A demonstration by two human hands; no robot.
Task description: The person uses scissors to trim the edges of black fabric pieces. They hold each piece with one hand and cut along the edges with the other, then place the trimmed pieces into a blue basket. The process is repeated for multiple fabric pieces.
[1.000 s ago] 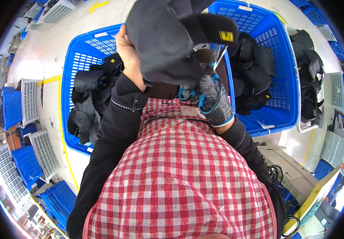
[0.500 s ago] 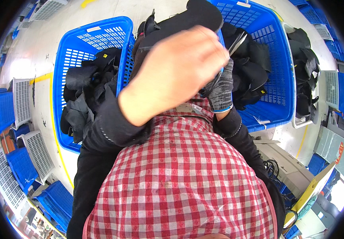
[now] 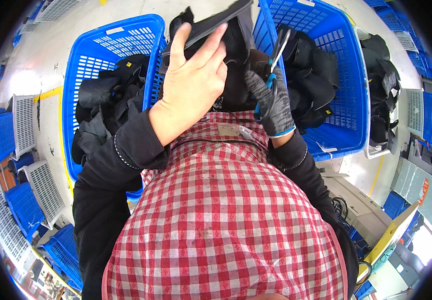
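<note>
My bare left hand grips a black fabric piece, shaped like a shoe upper, with its fingers spread along the folded edge. Part of the piece hangs down in front of me, between two blue baskets. In a grey knit glove, my right hand is closed on scissors with blue handles. Their blades point up and away, just right of the fabric piece and apart from it. Black fabric pieces fill much of the left basket and lie in the right basket.
A white basket with more black pieces stands beyond the right basket. Stacked blue and white crates line the far left. A red-checked apron covers my front. At the lower right are a beige metal box and cables.
My left hand has moved left and turned, tilting the black piece up so that it now shows its folded edge. The scissors have come upright and show more plainly.
</note>
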